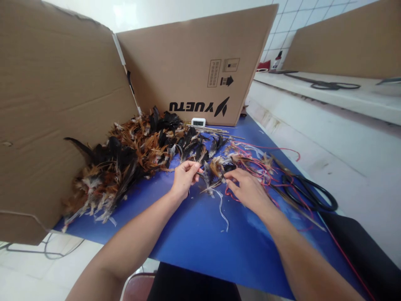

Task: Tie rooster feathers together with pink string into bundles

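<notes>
Bare forearms [134,240] reach from the bottom edge over the blue table [200,246]. Left hand [183,179] has thumb and fingers closed together, and pinches a thin feather [202,158]. Right hand [248,189] has bent fingers and touches the small feather heap [219,165], which lies between and just beyond the two hands; whether it grasps a piece, I cannot tell. One white strip [223,213] lies on the table, nearer to the camera than this heap. Red string [266,177] is tangled beside the right hand, near the black-handled scissors [313,194]. On the left, the big feather pile [147,144] lies along the cardboard [188,62], and a small white clock [198,122] stands behind.
</notes>
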`<state>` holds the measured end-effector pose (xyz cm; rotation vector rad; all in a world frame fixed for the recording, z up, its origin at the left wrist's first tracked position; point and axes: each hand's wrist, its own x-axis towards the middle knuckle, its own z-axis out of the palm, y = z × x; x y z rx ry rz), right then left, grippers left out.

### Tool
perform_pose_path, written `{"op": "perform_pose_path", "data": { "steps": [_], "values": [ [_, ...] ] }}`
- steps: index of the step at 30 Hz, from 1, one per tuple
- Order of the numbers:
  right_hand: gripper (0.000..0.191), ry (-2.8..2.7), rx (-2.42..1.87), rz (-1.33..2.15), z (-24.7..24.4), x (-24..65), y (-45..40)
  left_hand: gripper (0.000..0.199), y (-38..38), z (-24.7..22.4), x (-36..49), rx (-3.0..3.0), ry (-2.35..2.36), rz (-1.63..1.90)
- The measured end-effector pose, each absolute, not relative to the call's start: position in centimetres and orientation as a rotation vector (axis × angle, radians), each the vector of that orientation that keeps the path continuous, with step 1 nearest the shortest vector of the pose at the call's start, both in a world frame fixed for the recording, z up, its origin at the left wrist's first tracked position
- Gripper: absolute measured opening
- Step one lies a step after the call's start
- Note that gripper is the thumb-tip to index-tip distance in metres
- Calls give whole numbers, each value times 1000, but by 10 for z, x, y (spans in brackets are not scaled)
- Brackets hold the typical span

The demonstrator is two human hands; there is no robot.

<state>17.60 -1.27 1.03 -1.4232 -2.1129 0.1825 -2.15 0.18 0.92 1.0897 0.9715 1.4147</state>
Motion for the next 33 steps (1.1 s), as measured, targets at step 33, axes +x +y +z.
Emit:
{"op": "perform_pose_path", "data": {
  "steps": [33],
  "values": [
    [24,-1045,-1014,1043,19,174,-6,28,1,6,-21,1082,995,1338]
  ]
}}
